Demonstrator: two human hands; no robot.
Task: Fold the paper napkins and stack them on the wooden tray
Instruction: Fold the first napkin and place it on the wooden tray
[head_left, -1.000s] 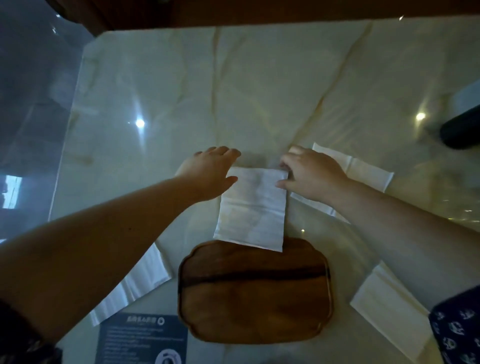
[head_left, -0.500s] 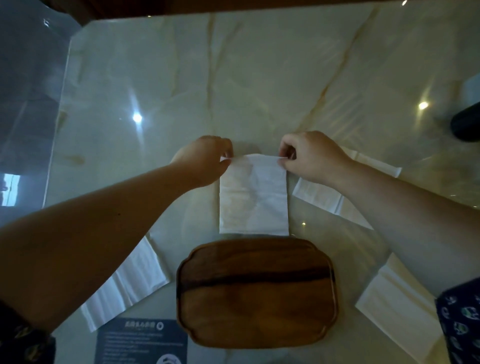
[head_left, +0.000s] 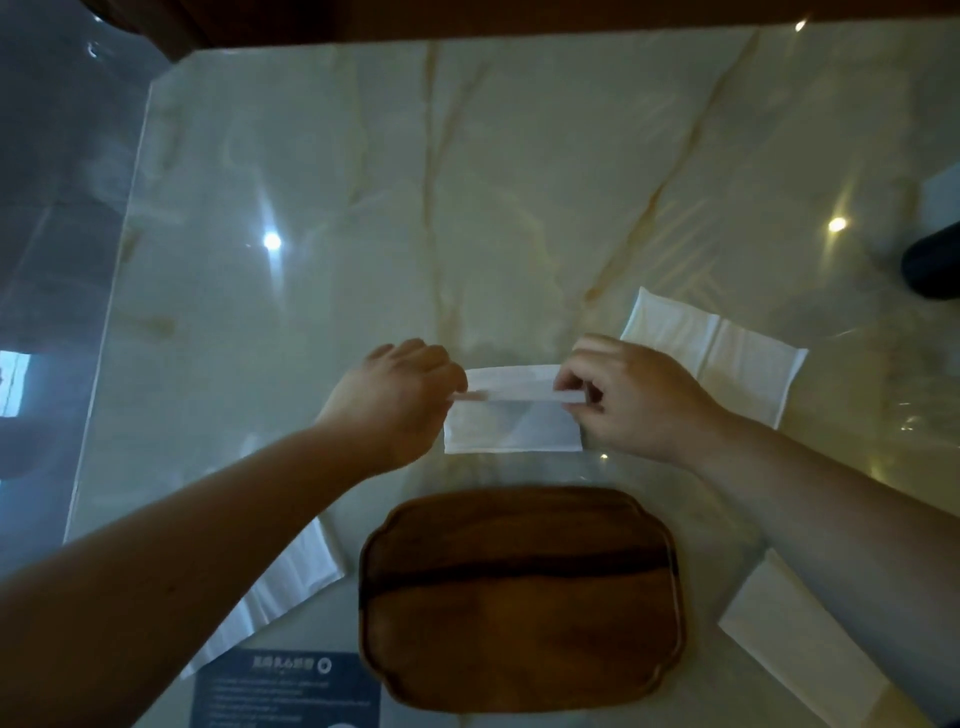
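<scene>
You have the napkin (head_left: 511, 415) on the worktop (head_left: 519, 182) just beyond the far rim of the wooden tray (head_left: 519, 603), and you are partway through folding it. Your left hand (head_left: 397, 400) pinches the raised far edge at its left corner, and your right hand (head_left: 631, 397) pinches the same edge at its right corner, fingers (head_left: 569, 387) of each hand clamped on the paper. That edge hangs lifted above the flat half, which lies toward the tray from your fingers.

The fold line looks set to run left to right, parallel to the tray's long side, so the lifted edge has to travel straight toward the tray to meet the near edge. Both hands sit about level and equally near it; keep them moving together or the corners will likely land askew.

The tray is bare, so nothing is stacked yet. Three more napkins wait: one (head_left: 717, 353) beyond the tray to the right, partly behind your right hand, one (head_left: 291, 587) left of the tray under your left forearm, one (head_left: 800, 644) right of the tray. A printed card (head_left: 280, 691) lies at the tray's near left corner.
</scene>
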